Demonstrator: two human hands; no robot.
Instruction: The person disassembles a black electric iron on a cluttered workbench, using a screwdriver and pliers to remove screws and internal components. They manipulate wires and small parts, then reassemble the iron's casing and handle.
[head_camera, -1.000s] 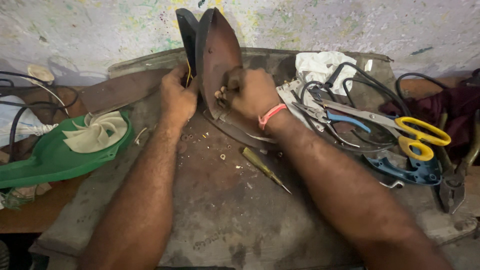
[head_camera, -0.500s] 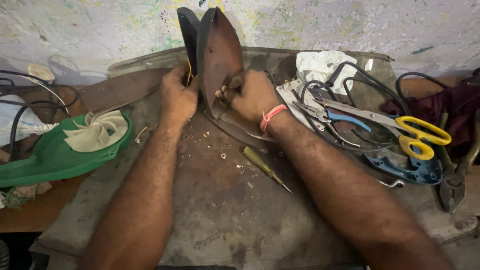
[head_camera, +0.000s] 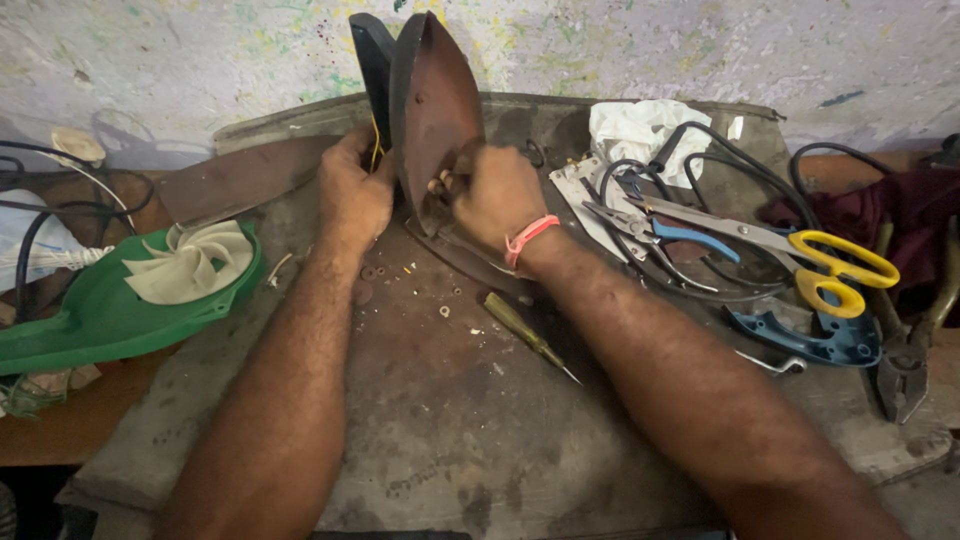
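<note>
A dismantled clothes iron stands upright on its heel at the back of the worn work slab. Its rusty brown soleplate faces me, and the dark body shell sits just behind it on the left. My left hand grips the left edge of the iron, near a thin yellow wire. My right hand, with a pink band on the wrist, pinches something small at the lower right edge of the soleplate. A screwdriver lies on the slab under my right forearm.
Small screws and washers are scattered near the iron. Right of it lie yellow-handled scissors, blue-handled pliers, black cables, a white cloth and dark pliers. A green casing with a white fan sits left.
</note>
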